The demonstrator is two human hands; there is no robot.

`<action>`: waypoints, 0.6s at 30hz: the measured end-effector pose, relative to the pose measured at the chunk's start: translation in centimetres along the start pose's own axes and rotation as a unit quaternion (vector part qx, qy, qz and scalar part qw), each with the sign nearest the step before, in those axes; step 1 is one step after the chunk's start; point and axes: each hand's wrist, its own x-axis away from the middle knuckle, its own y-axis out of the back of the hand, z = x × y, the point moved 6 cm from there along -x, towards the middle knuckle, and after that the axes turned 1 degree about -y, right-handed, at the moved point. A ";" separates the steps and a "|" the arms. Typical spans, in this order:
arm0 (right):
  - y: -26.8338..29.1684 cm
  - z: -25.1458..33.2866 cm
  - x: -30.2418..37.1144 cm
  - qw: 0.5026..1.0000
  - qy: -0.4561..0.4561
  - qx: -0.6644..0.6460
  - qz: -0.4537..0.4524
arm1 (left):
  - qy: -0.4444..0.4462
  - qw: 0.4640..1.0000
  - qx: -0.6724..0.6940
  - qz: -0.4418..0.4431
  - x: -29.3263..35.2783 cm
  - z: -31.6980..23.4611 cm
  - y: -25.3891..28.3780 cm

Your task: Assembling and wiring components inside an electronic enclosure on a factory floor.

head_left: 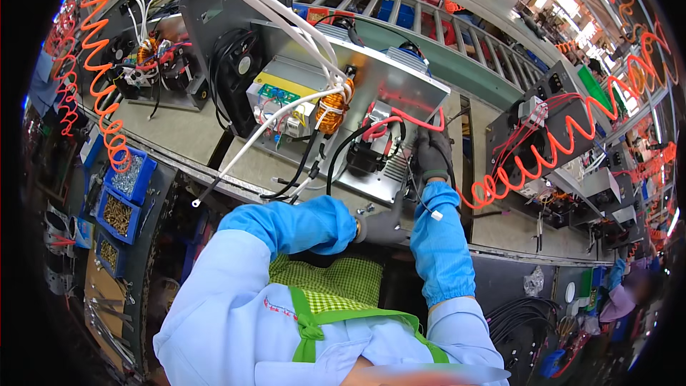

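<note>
left hand [382, 227] at chassis [400, 93] edge; right hand [431, 154] gripping red wires [400, 118]

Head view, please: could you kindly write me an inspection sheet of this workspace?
Surface: grey conveyor bench, partly bare.
Job's things: open metal chassis with copper coil and black fan.
Clutter: blue bins of screws at left; loose screws by the chassis edge.
Hands: gloved right hand on the red wires; gloved left hand at the chassis edge.
Cables: white cables, black leads, orange coiled hoses.
Surroundings: more chassis units on the line; another person's sleeve at right.
</note>
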 end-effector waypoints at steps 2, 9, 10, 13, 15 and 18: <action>0.0 0.7 -0.1 1.000 -0.001 0.019 0.001 | -0.008 0.999 -0.046 -0.003 0.2 0.5 0.1; -0.5 0.7 0.0 1.000 0.001 0.002 0.008 | -0.006 0.976 0.198 0.088 -3.1 -5.2 4.4; -0.5 1.1 -0.3 1.000 0.013 0.006 0.005 | -0.087 0.993 0.053 0.063 -3.3 -0.8 0.9; -0.1 0.5 -0.1 1.000 0.002 0.017 0.011 | -0.093 0.994 -0.042 0.023 -0.2 -0.5 0.9; -0.3 0.5 -0.4 0.999 0.003 0.022 0.026 | -0.083 0.995 -0.038 0.050 -0.6 -0.3 0.6; 0.2 1.1 -0.1 0.999 0.021 -0.040 -0.009 | 0.045 0.927 0.306 0.211 -4.9 -5.0 4.6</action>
